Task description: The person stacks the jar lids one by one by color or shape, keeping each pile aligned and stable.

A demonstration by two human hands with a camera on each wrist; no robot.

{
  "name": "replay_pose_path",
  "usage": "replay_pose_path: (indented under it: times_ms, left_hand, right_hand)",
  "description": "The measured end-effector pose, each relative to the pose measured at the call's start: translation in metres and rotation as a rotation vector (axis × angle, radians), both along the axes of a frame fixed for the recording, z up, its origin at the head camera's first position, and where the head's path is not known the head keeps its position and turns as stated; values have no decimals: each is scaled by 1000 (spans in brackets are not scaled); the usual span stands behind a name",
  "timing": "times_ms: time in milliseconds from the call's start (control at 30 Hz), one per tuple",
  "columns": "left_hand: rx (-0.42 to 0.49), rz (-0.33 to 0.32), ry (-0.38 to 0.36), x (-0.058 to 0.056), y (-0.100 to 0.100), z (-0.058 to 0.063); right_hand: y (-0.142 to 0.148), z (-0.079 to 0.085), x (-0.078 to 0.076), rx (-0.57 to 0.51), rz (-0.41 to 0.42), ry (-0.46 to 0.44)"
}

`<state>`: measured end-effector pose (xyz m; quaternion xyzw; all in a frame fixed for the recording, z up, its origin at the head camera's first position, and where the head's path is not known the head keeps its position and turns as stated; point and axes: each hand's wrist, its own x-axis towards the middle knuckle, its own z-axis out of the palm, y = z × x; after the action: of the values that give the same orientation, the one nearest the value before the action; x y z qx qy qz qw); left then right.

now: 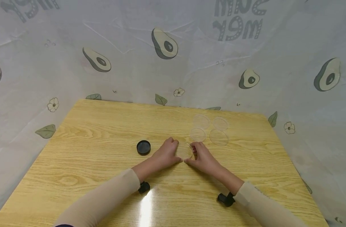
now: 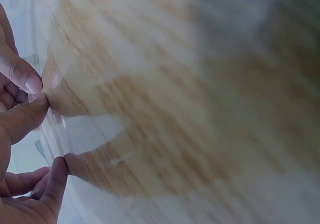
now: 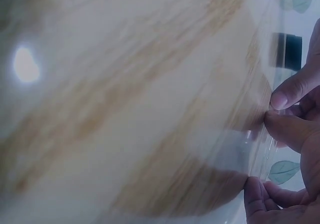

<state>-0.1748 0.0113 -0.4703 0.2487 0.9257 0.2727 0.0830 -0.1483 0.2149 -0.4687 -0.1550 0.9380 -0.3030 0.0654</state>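
Note:
Between my hands, at the table's middle, sits a clear round dish (image 1: pixel 184 152). My left hand (image 1: pixel 165 155) grips its left side, thumb at the near edge and fingers at the far edge. From the other side my right hand (image 1: pixel 203 160) grips it, thumb near and fingertips beyond. The thumbs nearly meet at the dish's near side. In the left wrist view, the fingertips pinch the transparent rim (image 2: pixel 52 136). The right wrist view also shows fingertips right at the dish's rim (image 3: pixel 257 156).
Several clear round pieces (image 1: pixel 198 134) lie close together behind my right hand. Left of my left hand, a black round shallow piece (image 1: pixel 143 147) lies on the wood-grain table (image 1: pixel 99 151). A patterned cloth (image 1: pixel 133 69) hangs around the table's back and sides.

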Motion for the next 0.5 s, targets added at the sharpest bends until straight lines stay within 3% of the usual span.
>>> replay_pose_path:
  times_ms: [333,500]
  left_hand:
    - [18,-14,5,0,-1,-3]
    - [16,-16,7,-1,0,-3]
  right_hand:
    - [1,-1,5,-29,-15,-13]
    - [10,1,7,-115,-28,-34]
